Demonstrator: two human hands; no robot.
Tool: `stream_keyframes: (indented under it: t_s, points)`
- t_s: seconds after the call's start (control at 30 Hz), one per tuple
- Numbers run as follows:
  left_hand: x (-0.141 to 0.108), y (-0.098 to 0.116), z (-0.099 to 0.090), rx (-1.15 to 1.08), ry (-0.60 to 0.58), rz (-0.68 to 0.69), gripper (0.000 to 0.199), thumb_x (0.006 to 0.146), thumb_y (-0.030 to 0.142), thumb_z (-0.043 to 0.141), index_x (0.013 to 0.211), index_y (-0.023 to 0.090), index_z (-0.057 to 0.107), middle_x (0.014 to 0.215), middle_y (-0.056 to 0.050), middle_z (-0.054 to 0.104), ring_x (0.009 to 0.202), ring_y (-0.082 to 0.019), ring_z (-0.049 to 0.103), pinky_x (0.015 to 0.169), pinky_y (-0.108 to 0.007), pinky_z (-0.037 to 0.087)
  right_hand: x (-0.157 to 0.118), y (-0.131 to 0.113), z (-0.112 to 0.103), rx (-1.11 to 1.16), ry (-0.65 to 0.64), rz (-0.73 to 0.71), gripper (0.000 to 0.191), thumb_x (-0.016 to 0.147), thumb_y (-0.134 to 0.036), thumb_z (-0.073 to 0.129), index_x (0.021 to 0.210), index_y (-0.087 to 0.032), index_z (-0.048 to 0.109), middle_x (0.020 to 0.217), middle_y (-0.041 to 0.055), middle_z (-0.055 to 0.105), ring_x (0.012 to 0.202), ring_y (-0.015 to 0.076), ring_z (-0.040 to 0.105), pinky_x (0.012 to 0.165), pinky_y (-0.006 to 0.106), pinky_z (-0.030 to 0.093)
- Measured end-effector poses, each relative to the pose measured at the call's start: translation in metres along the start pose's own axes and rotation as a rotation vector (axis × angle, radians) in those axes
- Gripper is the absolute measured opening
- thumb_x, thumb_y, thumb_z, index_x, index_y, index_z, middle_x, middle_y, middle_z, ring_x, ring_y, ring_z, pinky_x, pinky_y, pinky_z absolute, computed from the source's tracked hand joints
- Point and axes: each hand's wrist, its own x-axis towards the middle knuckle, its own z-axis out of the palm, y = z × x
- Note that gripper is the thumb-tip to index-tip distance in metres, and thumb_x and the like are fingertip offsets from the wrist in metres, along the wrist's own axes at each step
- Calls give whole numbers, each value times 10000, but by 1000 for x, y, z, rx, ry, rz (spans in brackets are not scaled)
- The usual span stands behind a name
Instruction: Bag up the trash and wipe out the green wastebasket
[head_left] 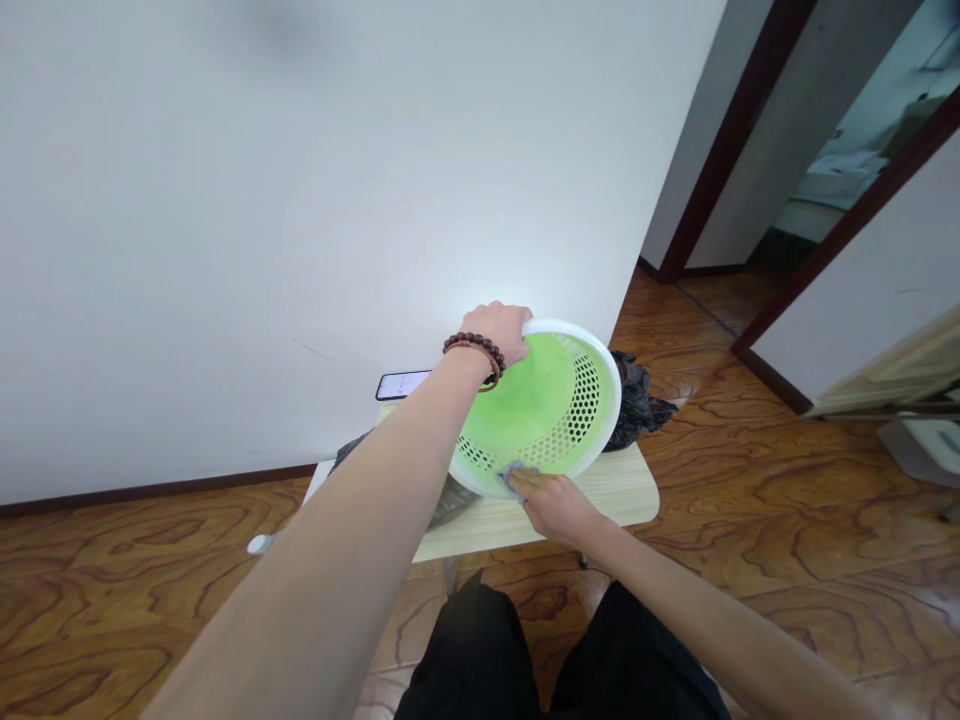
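Observation:
A round green and white plastic colander [525, 390] with rows of holes round its side is tilted above a small table, its inside facing me. My left hand [501, 328] grips its white rim at the upper left, fingers curled over the edge; a dark bead bracelet is on that wrist. Down at the near rim, my right hand [553, 500] presses a crumpled greyish cloth [516, 478] against the inner wall. The left forearm hides part of the colander's left side.
Beneath is a light wood-topped table [619, 490]. A phone [403, 385] with a lit screen stands by the wall. Black plastic bags [637, 405] lie at the right. A clear, wrinkled item [452, 500] sits under the colander. A doorway opens at the upper right.

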Motion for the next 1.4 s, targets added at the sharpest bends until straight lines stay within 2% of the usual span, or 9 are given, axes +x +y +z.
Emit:
stream_keyframes:
  t_s: [0.2,0.4,0.5,0.6,0.8,1.0,1.1,1.3,1.4]
  points:
    - [-1,0,-1,15,-8,0,328,690,254,449,992,269,576,800,-52,602,735,-202,565,609,-298,415,-29,-9,-14,23,27,-23,415,798,-123,347,1191,-134,479,1218,90,515,1132,164,454,949,292,371]
    - [0,1,-1,-11,-26,-26,360,683,253,465,1027,271,569,875,-56,608,800,-209,556,669,-314,420,25,17,-11,-29,183,204,449,810,-107,336,1251,-129,415,1281,101,450,1195,169,380,993,315,314]
    - [0,0,1,-49,-28,-46,403,697,259,458,1090,291,539,888,-53,609,810,-208,550,695,-327,417,53,33,3,-28,90,289,455,796,-83,347,1241,-120,429,1292,108,437,1210,170,360,982,305,320]
    - [-1,-1,2,-61,-23,-63,411,704,265,451,1106,292,529,880,-59,609,797,-213,551,690,-336,415,62,35,16,2,-14,344,426,792,-102,358,1199,-142,480,1247,98,486,1121,188,462,918,310,382]
    - [-2,0,0,-54,-17,-65,368,702,272,445,1050,269,567,877,-66,608,797,-218,552,674,-327,420,30,10,21,20,46,282,470,788,-108,344,1246,-140,445,1272,86,466,1166,173,415,978,308,324]
    - [0,-1,1,-46,-6,-60,347,696,271,453,1020,267,577,852,-55,610,777,-206,548,661,-316,420,-27,-12,8,44,86,133,514,750,-73,347,1249,-140,449,1284,74,455,1206,150,367,1031,309,271]
    - [0,-2,2,-42,5,-42,326,694,268,450,989,258,588,819,-60,605,756,-208,551,641,-316,418,-37,-16,-1,85,89,101,493,756,-84,348,1227,-154,473,1263,64,477,1186,149,393,1016,303,299]
    - [0,0,0,-39,-2,-38,343,680,268,462,1003,250,578,857,-72,599,781,-225,557,648,-328,423,17,12,-8,97,259,209,509,762,-57,307,1246,-153,433,1287,52,449,1208,149,355,1022,334,284]
    - [-1,0,0,-45,-10,-46,338,695,278,457,1013,251,571,873,-73,598,801,-227,555,669,-335,421,50,34,2,16,181,276,502,753,-43,331,1237,-114,441,1303,80,427,1235,158,315,1027,318,261]
